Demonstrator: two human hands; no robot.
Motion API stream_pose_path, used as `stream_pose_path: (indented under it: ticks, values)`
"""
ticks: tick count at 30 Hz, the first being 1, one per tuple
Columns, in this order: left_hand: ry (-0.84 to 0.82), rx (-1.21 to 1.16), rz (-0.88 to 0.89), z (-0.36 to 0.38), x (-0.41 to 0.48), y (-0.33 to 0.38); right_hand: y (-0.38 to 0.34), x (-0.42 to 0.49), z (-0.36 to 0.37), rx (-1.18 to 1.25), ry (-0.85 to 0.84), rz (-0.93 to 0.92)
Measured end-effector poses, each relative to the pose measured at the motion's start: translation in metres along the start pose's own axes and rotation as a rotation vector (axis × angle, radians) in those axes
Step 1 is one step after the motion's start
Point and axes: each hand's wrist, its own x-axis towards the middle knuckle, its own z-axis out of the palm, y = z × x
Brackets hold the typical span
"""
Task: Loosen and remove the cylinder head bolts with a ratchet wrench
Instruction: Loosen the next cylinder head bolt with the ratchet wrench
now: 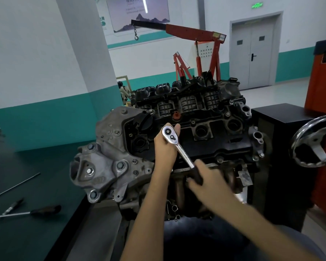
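Chrome ratchet wrench (183, 152) was sitting head-down on the black valve cover (215, 146) of the engine (109, 162), which stood just off the counter's (26, 166) right edge. Couldn't see the bolt or the socket at all, since the ratchet head and the left hand (165, 147) hid them. That hand was wrapped round the back of the head with the thumb up alongside it, steadying things. The right hand (205, 180) was curled round the black grip at the low end of the handle and was a bit blurred. My worry: if the socket wasn't square on the bolt, a hard pull could cock it off and round the head, and then the right knuckles would go straight into the rusty manifold (231, 178) just below. The thumb beside the ratchet head looked pinchable too. As for containers, I saw no tray or bin anywhere for the bolts, so I'd guess a loose one could roll off the cover and drop down the front of the block. The round plug wells (201, 131) in the cover stood uncovered and dark; couldn't tell if anything was in them, but a bolt could fall in. Two screwdrivers (45, 209) lay near the counter's near left corner.
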Motion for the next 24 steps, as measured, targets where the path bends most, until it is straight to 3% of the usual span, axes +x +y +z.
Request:
stream_pose_path:
  ticks: [3, 5, 11, 14, 16, 19, 24]
  values:
    - [0.031, 0.104, -0.026, -0.002, 0.002, 0.001, -0.025, -0.01, 0.055, 0.234, 0.051, 0.07]
    - [-0.011, 0.126, -0.057, -0.007, 0.004, 0.0, -0.025, -0.006, 0.055, 0.229, 0.021, 0.067]
    - [-0.214, 0.172, 0.002, -0.016, 0.013, 0.003, 0.019, 0.048, -0.078, -0.369, -0.258, -0.176]
    - [-0.209, 0.176, 0.01, -0.014, 0.015, 0.005, 0.009, 0.091, -0.12, -0.712, -0.318, -0.347]
    - [-0.158, 0.093, -0.029, -0.016, 0.011, 0.002, 0.003, 0.098, -0.117, -0.784, -0.294, -0.408]
    - [-0.064, 0.002, -0.028, -0.014, 0.002, -0.001, 0.009, 0.065, -0.086, -0.606, -0.203, -0.321]
    - [0.039, -0.009, -0.071, -0.001, 0.001, 0.003, -0.008, -0.003, 0.015, 0.07, 0.016, -0.001]
